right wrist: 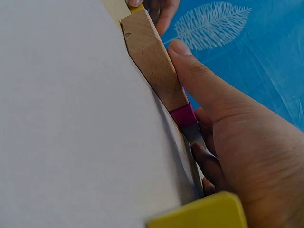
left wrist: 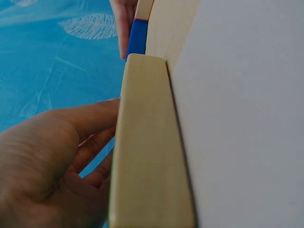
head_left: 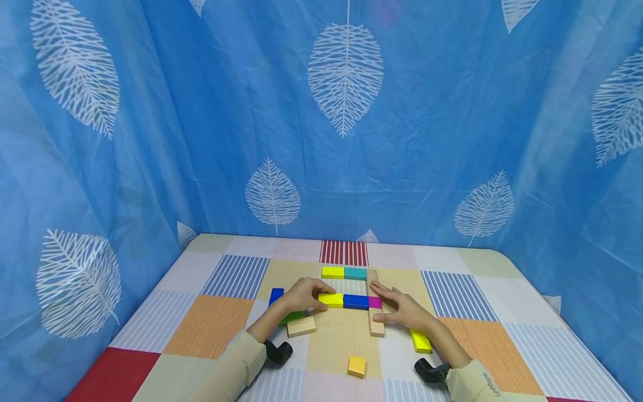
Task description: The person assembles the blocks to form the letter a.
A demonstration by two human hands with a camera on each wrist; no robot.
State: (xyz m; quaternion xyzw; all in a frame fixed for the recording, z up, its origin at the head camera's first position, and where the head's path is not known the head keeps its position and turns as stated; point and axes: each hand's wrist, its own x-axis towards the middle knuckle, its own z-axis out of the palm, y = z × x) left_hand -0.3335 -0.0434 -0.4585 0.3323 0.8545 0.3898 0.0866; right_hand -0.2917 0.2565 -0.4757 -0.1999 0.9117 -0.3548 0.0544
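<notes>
My left hand (head_left: pixel 300 295) pinches a yellow block (head_left: pixel 330 300) at the left end of a row, thumb on its near side and fingertips on its far side. A blue block (head_left: pixel 355 302) and a small magenta block (head_left: pixel 374 302) continue that row rightward. On the right, a far wooden block (head_left: pixel 372 279) and a near wooden block (head_left: pixel 376 325) stand in line with the magenta one. Spread fingers of my right hand (head_left: pixel 408 311) touch the far wooden block, while its thumb rests by the near one. Another yellow block (head_left: pixel 332 272) and a teal block (head_left: pixel 355 273) form the back row.
Left of the rows lie a dark blue block (head_left: pixel 275 295), a green block (head_left: pixel 292 318) and a loose wooden block (head_left: pixel 301 326). A yellow block (head_left: pixel 421 341) sits below my right wrist. Nearer me is a small orange-yellow block (head_left: pixel 356 366). Blue curtains (head_left: pixel 432 139) surround the patchwork-covered table (head_left: pixel 211 335).
</notes>
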